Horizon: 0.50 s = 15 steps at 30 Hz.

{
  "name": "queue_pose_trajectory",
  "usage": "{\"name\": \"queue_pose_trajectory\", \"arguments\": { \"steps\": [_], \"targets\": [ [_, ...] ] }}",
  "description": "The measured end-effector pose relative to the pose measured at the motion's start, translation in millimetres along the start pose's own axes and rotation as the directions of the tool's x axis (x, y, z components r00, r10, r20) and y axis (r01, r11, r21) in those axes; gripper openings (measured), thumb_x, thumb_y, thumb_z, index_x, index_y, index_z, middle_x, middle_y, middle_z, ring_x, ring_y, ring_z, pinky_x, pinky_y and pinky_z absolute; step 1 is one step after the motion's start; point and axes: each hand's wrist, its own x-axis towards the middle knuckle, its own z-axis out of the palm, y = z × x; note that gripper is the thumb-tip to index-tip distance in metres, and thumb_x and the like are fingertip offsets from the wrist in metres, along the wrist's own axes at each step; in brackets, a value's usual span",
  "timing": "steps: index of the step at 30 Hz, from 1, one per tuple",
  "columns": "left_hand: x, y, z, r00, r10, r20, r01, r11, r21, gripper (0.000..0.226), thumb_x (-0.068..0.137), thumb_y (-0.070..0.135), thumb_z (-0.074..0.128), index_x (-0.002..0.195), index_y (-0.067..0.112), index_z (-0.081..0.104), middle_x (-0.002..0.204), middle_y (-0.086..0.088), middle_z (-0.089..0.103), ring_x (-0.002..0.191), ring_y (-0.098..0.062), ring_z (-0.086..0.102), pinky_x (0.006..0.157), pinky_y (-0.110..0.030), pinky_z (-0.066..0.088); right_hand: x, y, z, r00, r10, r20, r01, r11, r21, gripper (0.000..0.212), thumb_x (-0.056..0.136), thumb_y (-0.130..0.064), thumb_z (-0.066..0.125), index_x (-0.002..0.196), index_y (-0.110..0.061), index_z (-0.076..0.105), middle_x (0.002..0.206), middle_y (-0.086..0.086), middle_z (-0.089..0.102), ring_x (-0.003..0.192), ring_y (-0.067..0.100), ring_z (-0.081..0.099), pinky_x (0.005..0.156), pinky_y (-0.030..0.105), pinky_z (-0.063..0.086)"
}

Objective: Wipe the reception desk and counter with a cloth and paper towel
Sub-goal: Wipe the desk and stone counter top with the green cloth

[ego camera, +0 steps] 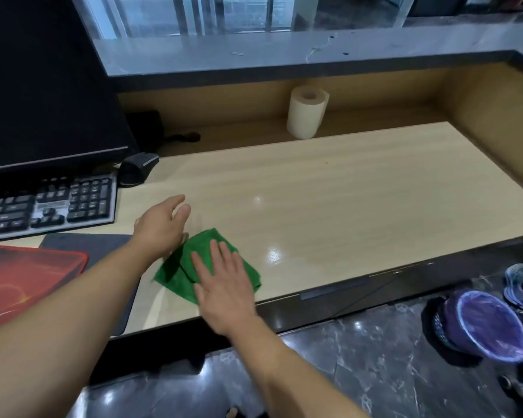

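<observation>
2 bare forearms reach in from the near edge and converge, the left slanting toward the far right, the right toward the far left. The right hand (pixel 224 285) lies palm down, fingers straight and slightly spread, thumb out to the left, pressing flat on a cloth (pixel 175 276). The left hand (pixel 160 227) is just beyond it, to the far left, back upward, fingers relaxed and gently bent, thumb apart, holding nothing. Whether its heel touches the cloth cannot be told.

Dim overhead light glares on the desk (pixel 314 188); edges bend, detail soft.
</observation>
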Motion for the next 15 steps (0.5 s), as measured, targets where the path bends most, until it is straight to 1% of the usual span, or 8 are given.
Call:
{"name": "queue_pose_trajectory", "arguments": {
  "steps": [2, 4, 5, 7, 9, 12, 13, 15],
  "targets": [
    [0, -3, -3, 1.0, -0.005, -0.004, 0.005, 1.0, 0.014, 0.045, 0.1, 0.036, 0.042, 0.141, 0.017, 0.046, 0.139, -0.009, 0.054, 0.124, -0.031, 0.052, 0.109, -0.048, 0.034, -10, 48, -5, 0.999, 0.001, -0.051, -0.003, 0.999, -0.032, 0.06, 0.093, -0.04, 0.032, 0.15, -0.024, 0.031, 0.158, 0.018, 0.02, 0.147, 0.033, 0.019, 0.118, 0.048, 0.011],
    [-3, -8, -7, 1.0, -0.025, -0.004, 0.025, 0.999, 0.031, 0.045, 0.1, 0.036, 0.041, 0.141, 0.017, 0.046, 0.14, -0.009, 0.053, 0.122, -0.032, 0.052, 0.109, -0.048, 0.034, -22, 107, -16, 0.978, 0.173, -0.113, -0.177, 0.984, -0.027, 0.062, 0.087, -0.043, 0.032, 0.142, -0.021, 0.048, 0.148, 0.021, 0.04, 0.137, 0.035, 0.041, 0.111, 0.051, 0.033],
    [-4, -10, -9, 1.0, -0.031, -0.002, 0.031, 0.999, 0.036, 0.045, 0.101, 0.036, 0.041, 0.141, 0.017, 0.045, 0.14, -0.009, 0.052, 0.121, -0.033, 0.053, 0.108, -0.048, 0.034, -29, 135, -24, 0.959, 0.251, -0.133, -0.258, 0.965, -0.035, 0.064, 0.087, -0.044, 0.03, 0.143, -0.019, 0.047, 0.148, 0.022, 0.04, 0.137, 0.036, 0.04, 0.111, 0.05, 0.035],
    [-8, -18, -14, 0.999, -0.034, -0.004, 0.034, 0.999, 0.031, 0.045, 0.101, 0.036, 0.041, 0.142, 0.017, 0.045, 0.141, -0.009, 0.052, 0.12, -0.033, 0.053, 0.108, -0.048, 0.035, -41, 184, -41, 0.901, 0.407, -0.148, -0.419, 0.906, -0.065, 0.067, 0.09, -0.045, 0.019, 0.151, -0.018, 0.03, 0.156, 0.022, 0.025, 0.145, 0.034, 0.024, 0.118, 0.045, 0.023],
    [-11, -26, -21, 0.999, -0.037, -0.017, 0.037, 0.999, 0.027, 0.046, 0.101, 0.037, 0.04, 0.142, 0.017, 0.045, 0.141, -0.008, 0.052, 0.121, -0.032, 0.053, 0.107, -0.046, 0.037, -46, 208, -52, 0.815, 0.559, -0.153, -0.571, 0.82, -0.041, 0.063, 0.096, -0.042, 0.019, 0.155, -0.019, 0.015, 0.159, 0.021, 0.012, 0.148, 0.033, 0.011, 0.12, 0.043, 0.013],
    [-16, -40, -29, 0.998, -0.06, -0.035, 0.061, 0.998, 0.019, 0.045, 0.101, 0.036, 0.041, 0.141, 0.016, 0.046, 0.14, -0.009, 0.053, 0.124, -0.031, 0.051, 0.107, -0.045, 0.037, -32, 174, -49, 0.677, 0.718, -0.162, -0.724, 0.689, 0.033, 0.061, 0.101, -0.036, 0.029, 0.156, -0.02, 0.007, 0.161, 0.02, 0.003, 0.148, 0.034, 0.004, 0.12, 0.044, 0.006],
    [-18, -44, -32, 0.997, -0.069, -0.042, 0.07, 0.998, 0.012, 0.045, 0.101, 0.035, 0.041, 0.141, 0.015, 0.046, 0.139, -0.01, 0.054, 0.125, -0.031, 0.051, 0.108, -0.046, 0.036, -23, 147, -43, 0.673, 0.724, -0.148, -0.725, 0.686, 0.057, 0.062, 0.101, -0.037, 0.03, 0.156, -0.02, 0.006, 0.16, 0.02, 0.002, 0.148, 0.034, 0.003, 0.12, 0.045, 0.003],
    [-22, -50, -36, 0.995, -0.087, -0.045, 0.087, 0.996, 0.001, 0.045, 0.101, 0.035, 0.041, 0.14, 0.015, 0.047, 0.139, -0.01, 0.054, 0.126, -0.03, 0.05, 0.11, -0.047, 0.034, -8, 84, -24, 0.762, 0.623, -0.174, -0.624, 0.779, 0.056, 0.061, 0.098, -0.04, 0.029, 0.154, -0.019, 0.018, 0.158, 0.023, 0.015, 0.146, 0.037, 0.015, 0.118, 0.048, 0.005]
  ]
}}
